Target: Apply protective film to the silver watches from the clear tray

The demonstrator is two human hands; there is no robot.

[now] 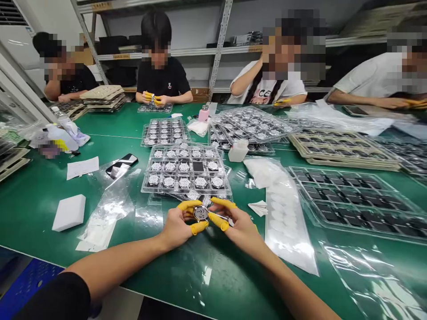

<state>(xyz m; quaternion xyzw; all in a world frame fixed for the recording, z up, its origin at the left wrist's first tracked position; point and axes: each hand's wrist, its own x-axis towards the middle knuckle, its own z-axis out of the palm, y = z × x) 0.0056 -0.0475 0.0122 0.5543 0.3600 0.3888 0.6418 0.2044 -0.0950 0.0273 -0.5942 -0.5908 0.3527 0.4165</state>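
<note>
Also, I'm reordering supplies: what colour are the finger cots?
Yellow; the finger cots show in the head view.

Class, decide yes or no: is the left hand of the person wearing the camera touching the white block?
No, the left hand holds a round metal piece, while the white block lies apart on the table.

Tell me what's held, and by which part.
Left hand holds a round metal piece by its rim; whether the right hand grips it too is unclear.
</note>
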